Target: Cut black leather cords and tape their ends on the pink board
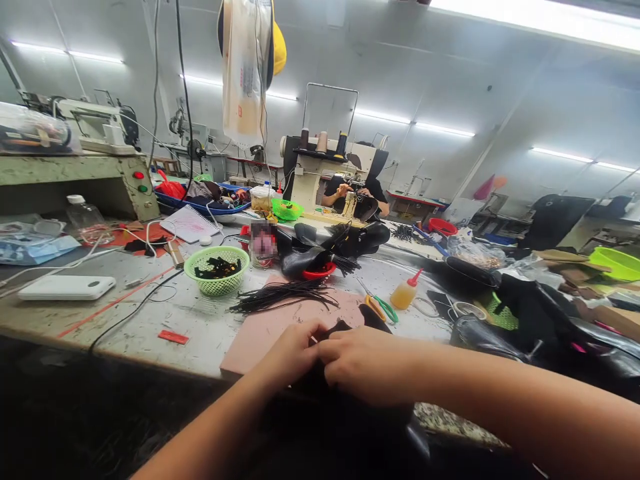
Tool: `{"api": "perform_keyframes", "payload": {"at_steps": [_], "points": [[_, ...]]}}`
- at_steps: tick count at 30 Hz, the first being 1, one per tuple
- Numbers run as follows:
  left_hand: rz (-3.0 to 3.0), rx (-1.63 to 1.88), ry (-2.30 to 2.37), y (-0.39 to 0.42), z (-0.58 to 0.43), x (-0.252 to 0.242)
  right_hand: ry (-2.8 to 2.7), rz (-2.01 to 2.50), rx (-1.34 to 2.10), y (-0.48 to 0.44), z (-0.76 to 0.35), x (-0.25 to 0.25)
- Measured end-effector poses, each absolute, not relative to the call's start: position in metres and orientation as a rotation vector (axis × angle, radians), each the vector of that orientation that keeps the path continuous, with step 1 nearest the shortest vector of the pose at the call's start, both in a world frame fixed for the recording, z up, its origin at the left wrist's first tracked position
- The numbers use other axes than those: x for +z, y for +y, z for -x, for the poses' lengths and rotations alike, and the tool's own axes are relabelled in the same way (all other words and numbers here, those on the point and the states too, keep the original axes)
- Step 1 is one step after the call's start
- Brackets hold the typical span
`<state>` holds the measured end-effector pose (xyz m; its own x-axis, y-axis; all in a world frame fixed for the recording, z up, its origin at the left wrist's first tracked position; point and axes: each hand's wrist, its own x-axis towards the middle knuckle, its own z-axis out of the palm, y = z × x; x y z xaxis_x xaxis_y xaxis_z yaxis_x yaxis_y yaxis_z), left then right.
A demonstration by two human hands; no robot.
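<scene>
At the front edge of the table, my left hand [295, 350] and my right hand [367, 360] meet with their fingers closed on a black leather piece [374, 319]. Most of this piece is hidden by my hands or lost in the dark below them, so its full shape cannot be made out. Under and beyond my hands lies a pinkish board [270, 333]. Across its far part spreads a bundle of thin black strips [287, 293]. Scissors [381, 308] with green and orange handles rest just past my right hand, beside a glue bottle [404, 291] with a red tip.
A green basket [216, 283] of small black pieces and a white power bank [67, 288] stand left. Black boots [300, 257] lie behind the strips. Black leather goods [530, 333] crowd the right. Beyond, a co-worker [380, 193] sits at a sewing machine [313, 177].
</scene>
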<state>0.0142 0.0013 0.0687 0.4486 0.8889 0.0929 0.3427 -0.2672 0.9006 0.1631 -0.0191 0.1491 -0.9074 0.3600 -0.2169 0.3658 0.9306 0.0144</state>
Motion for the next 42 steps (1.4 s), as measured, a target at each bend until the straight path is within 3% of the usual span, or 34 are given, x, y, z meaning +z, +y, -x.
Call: {"api": "perform_keyframes", "payload": {"at_steps": [5,14,24,42], "points": [[-1.662,0.816,0.985,0.004,-0.015,0.060,3.025,-0.271,0.300,-0.030,-0.153,0.125],[-1.719,0.447,0.609,0.009,0.016,0.057,2.915,-0.562,0.056,-0.020,-0.155,0.128],[-1.412,0.791,0.880,-0.019,0.006,0.047,3.046,-1.018,-0.181,-0.017,-0.172,0.134],[-1.512,0.837,0.920,-0.036,-0.007,0.064,3.099,-1.283,-0.003,-0.028,-0.172,0.126]]}}
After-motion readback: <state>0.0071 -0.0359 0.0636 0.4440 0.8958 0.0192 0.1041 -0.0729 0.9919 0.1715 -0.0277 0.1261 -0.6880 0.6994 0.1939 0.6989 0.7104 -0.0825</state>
